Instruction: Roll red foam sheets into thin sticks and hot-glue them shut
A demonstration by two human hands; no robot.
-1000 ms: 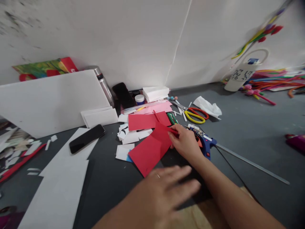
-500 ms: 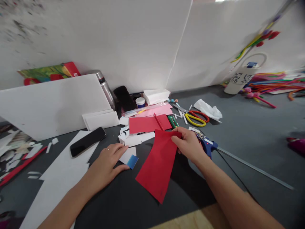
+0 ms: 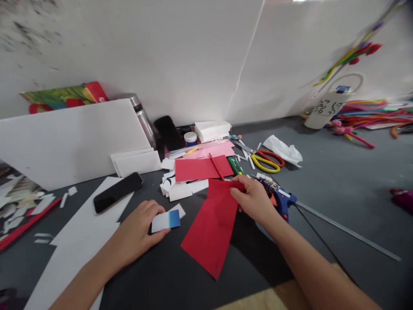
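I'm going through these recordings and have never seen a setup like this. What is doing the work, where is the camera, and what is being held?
There is no machine: you see a person's own two bare hands. One camera, worn on the head and looking forward and down, took every picture. The right hand pinches a red sheet near its upper right corner. The left hand holds a small white-and-blue card at its edges. On the dark table around them lie a phone, scissors, a blue glue gun and another red sheet.
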